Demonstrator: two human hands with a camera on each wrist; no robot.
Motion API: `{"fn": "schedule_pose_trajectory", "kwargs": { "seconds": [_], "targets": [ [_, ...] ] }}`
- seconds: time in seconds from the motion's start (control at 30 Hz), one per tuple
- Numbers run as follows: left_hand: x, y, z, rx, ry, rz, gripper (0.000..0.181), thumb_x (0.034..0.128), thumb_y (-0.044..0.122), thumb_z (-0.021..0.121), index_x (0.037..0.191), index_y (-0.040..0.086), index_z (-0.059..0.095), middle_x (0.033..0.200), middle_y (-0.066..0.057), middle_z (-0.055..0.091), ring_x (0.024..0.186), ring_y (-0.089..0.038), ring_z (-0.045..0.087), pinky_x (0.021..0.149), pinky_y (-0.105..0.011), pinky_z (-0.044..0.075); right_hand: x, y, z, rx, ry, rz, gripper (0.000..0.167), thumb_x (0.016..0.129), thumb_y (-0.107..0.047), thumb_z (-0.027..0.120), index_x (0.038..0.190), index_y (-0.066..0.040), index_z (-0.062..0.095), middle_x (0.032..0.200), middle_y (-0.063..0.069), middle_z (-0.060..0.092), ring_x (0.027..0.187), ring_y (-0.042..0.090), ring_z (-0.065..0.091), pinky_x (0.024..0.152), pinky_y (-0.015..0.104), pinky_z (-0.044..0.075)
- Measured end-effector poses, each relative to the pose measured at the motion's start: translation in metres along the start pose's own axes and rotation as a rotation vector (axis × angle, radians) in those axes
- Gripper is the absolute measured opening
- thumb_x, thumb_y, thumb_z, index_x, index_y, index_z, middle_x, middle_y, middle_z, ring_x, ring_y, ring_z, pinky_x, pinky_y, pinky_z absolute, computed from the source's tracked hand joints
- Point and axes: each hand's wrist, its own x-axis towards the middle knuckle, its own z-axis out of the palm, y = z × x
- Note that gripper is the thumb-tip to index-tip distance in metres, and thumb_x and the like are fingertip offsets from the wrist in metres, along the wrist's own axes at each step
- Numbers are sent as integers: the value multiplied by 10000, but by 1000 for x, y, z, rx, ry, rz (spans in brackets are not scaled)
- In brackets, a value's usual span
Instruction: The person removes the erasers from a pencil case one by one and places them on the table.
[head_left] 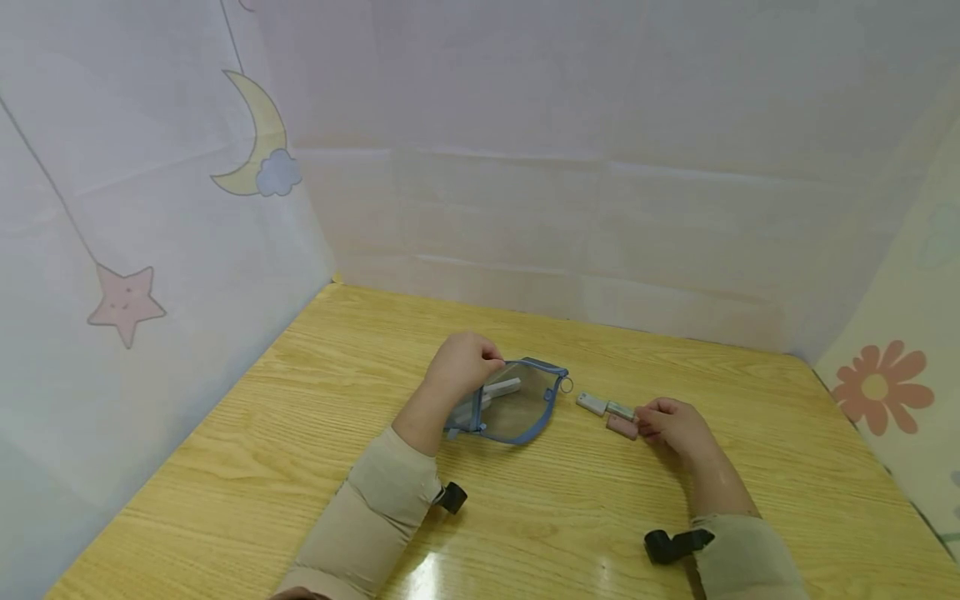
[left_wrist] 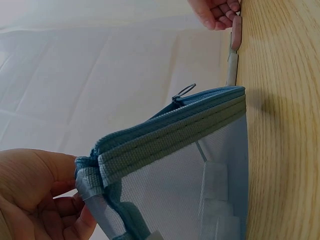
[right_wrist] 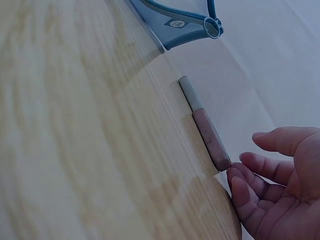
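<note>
My left hand (head_left: 461,362) pinches the upper edge of a blue mesh zip pouch (head_left: 517,412), which stands with its mouth gaping to the right. A metal ring hangs from the zip end. Inside the pouch lie white bar-shaped pieces (left_wrist: 215,185), partly blurred by the mesh. To the right, small flat bars lie on the table: a whitish one (head_left: 591,403), a greenish one (head_left: 620,409) and a pink one (head_left: 622,427). My right hand (head_left: 678,427) is at their right end, fingertips (right_wrist: 235,172) by the pink bar's end, thumb apart. Whether they touch it, I cannot tell.
The wood-grain table (head_left: 300,417) reaches a pale cloth wall (head_left: 525,208) at the back. Printed cloth also hangs at the left and right sides. Black cameras (head_left: 452,497) are strapped to both wrists.
</note>
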Motion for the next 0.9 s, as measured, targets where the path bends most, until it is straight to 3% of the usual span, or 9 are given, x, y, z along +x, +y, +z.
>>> {"fn": "schedule_pose_trajectory", "kwargs": {
  "seconds": [0.6, 0.9],
  "targets": [
    [0, 1, 0, 1, 1, -1, 127, 875, 258, 626, 828, 200, 729, 868, 69, 657, 755, -92, 559, 679, -274, 475, -7, -12, -3, 20, -3, -88, 379, 936, -289, 525, 979, 87, 551, 896, 89, 624, 789, 150, 581, 714, 294, 483],
    [0, 1, 0, 6, -2, -10, 128, 874, 263, 626, 820, 206, 728, 868, 71, 658, 760, -95, 562, 685, -281, 478, -5, -17, 5, 113, -23, -153, 446, 922, -299, 548, 1055, 125, 524, 970, 159, 603, 842, 138, 595, 755, 274, 505]
  ]
}}
